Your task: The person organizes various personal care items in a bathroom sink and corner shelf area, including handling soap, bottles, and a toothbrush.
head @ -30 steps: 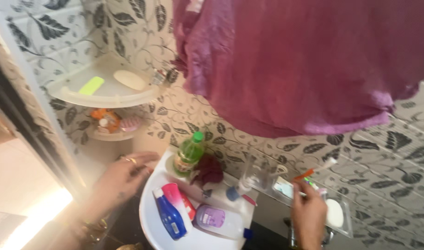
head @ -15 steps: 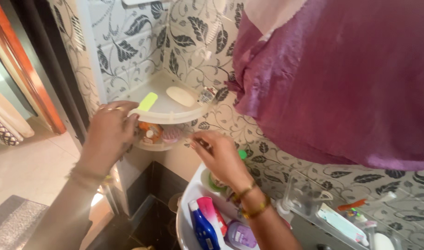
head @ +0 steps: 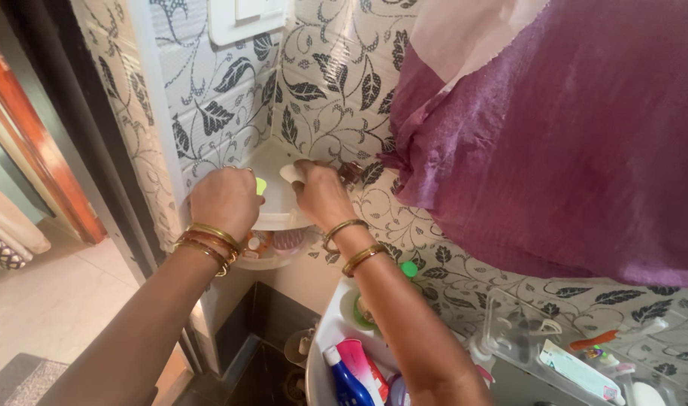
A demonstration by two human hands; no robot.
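Change: right hand (head: 319, 194) was moved up from the lower shelf onto the white soap (head: 290, 174), fingers closed on it | left hand (head: 225, 201) was shifted at 9 o'clock over the green strip (head: 260, 186) on the upper corner shelf (head: 276, 219), grip state cannot be told.

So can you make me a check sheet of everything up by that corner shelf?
Surface: white upper corner shelf fixed in the tiled corner.
Job's things: white soap bar and yellow-green piece on that shelf.
Clutter: orange and pink items on the lower shelf; bottles in the white basin; purple cloth hanging.
Grips: left hand on the shelf rim; right hand touching the soap bar.
Cables: nothing seen.
Surroundings: leaf-patterned tiles, wall switch, doorway at left.
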